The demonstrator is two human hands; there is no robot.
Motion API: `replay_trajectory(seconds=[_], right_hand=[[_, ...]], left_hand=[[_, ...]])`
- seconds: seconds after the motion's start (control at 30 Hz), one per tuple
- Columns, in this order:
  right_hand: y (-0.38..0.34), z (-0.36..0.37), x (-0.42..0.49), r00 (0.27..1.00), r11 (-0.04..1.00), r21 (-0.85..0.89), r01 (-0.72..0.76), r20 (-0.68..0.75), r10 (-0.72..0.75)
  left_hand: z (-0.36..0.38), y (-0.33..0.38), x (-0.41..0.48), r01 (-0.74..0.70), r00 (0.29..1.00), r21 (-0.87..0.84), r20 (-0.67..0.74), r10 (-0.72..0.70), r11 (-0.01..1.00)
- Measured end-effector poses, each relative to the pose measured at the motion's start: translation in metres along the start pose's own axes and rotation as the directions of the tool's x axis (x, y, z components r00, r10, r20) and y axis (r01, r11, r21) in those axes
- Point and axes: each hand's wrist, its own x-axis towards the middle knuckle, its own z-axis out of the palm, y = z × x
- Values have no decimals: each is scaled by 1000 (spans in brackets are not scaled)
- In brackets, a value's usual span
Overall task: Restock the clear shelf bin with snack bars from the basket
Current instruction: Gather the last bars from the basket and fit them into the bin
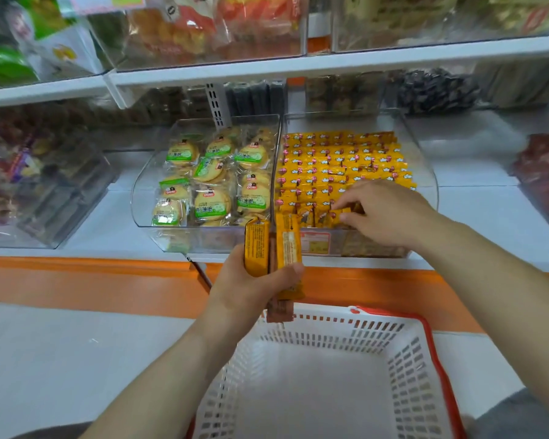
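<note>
Centre frame, the left hand (pixel 254 280) grips several yellow snack bars (pixel 271 245) above a white basket (pixel 403 353); the right hand (pixel 390 213) pinches one bar (pixel 338 214) inside the clear bin (pixel 425 166).

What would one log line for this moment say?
left hand: grips snack bars | right hand: pinches bar in clear bin | basket: no bars visible

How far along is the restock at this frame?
Done: the clear bin holds packed rows of yellow snack bars, and the basket shows none in its visible part. In hand: the right hand pinches one bar at the front row; the left hand grips a few more. Left: placing those last bars.
</note>
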Motion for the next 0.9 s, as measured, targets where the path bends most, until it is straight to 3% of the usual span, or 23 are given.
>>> replay_trajectory(seconds=[0.1, 0.27, 0.33, 0.4, 0.47, 0.53, 0.6, 0.73, 0.9], right_hand=[[-1, 10, 0, 998, 995, -80, -68, 13, 69], [-3, 8, -3, 991, 991, -60, -117, 52, 120], [-7, 5, -10, 996, 992, -101, -74, -52, 69], [-20, 3, -22, 982, 992, 129, 13, -186, 12], [-38, 3, -34, 991, 843, 534, 61, -137, 14], [-55, 8, -45, 999, 636, 772, -21, 32, -6], [-65, 13, -51, 997, 563, 823, -68, 80, 3], [-68, 15, -51, 988, 534, 832, -153, 135, 73], [-65, 13, -48, 968, 199, 947, -252, 243, 70]], left_hand=[[1, 1, 0, -4, 1000, 4, -7, 4, 1000], [3, 1, -1, -4, 1000, -3, -12, 4, 1000], [3, 0, -1, -1, 1000, -4, -10, 1, 1000], [4, 0, -1, 4, 1000, -15, 0, -4, 1000], [5, 0, -1, 1, 1000, -16, 2, -1, 1000], [8, -1, -2, -14, 1000, -1, 4, 14, 1000], [10, -1, -4, -33, 999, -3, 7, 33, 999], [14, -1, -8, -44, 999, -17, 27, 45, 999], [13, 3, -11, -48, 999, -84, 15, 49, 995]])
